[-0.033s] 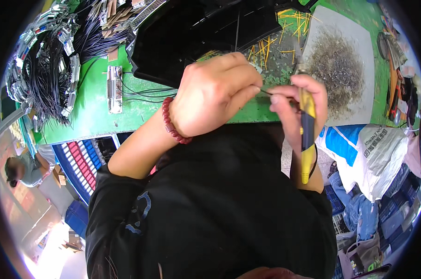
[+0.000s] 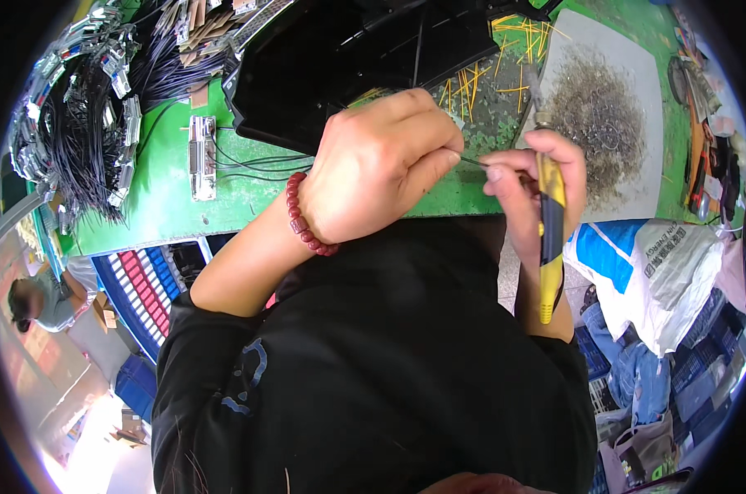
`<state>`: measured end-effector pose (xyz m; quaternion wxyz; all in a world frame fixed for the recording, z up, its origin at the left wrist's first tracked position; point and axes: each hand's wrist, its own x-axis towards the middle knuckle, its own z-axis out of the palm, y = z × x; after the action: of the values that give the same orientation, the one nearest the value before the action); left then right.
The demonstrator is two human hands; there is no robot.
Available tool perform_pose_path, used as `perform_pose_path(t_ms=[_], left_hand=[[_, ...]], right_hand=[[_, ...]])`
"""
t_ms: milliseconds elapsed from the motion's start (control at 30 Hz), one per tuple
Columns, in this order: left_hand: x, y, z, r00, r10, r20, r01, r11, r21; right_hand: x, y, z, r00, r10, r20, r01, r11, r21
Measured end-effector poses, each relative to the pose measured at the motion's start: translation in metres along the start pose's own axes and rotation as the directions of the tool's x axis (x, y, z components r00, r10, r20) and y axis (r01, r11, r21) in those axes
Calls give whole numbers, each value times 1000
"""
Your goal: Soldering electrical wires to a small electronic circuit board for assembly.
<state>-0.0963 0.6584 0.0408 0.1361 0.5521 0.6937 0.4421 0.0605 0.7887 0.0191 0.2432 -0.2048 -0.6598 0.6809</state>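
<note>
My left hand [image 2: 381, 165], with a red bead bracelet on the wrist, is closed with its fingertips pinched on a thin black wire [image 2: 473, 160]. More black wires [image 2: 266, 169] run from under this hand to a flat silver metal part [image 2: 202, 158] lying on the green table. In my right hand [image 2: 554, 177] a soldering iron [image 2: 552, 210] with a yellow and black handle stands nearly upright, its metal barrel pointing away from me. The thumb and index fingertip of that hand meet at the wire's right end. The wire's very tip is too small to make out.
A grey board [image 2: 636, 78] covered in dark debris lies at the right. Thin yellow sticks [image 2: 472, 86] are scattered beside a large black panel [image 2: 340, 74]. Bundles of silver parts with black wires [image 2: 84, 107] sit at the left. White bags [image 2: 636, 263] stand below the table's right edge.
My right hand has shifted slightly to the right with the soldering iron, and a bit more wire shows between the hands. My left hand has barely moved.
</note>
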Motion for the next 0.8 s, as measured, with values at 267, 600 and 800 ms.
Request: perform_pose_path(t_ms=[267,600,800], left_hand=[[-6,0,5,992,-128,16,129,980,-152],[-5,0,6,992,-129,14,128,962,-240],[-5,4,6,975,-213,62,220,895,-389]], right_hand=[[0,4,1,996,-29,84,10,975,221],[3,10,4,988,-97,119,67,970,233],[0,14,8,992,-110,66,81,938,337]])
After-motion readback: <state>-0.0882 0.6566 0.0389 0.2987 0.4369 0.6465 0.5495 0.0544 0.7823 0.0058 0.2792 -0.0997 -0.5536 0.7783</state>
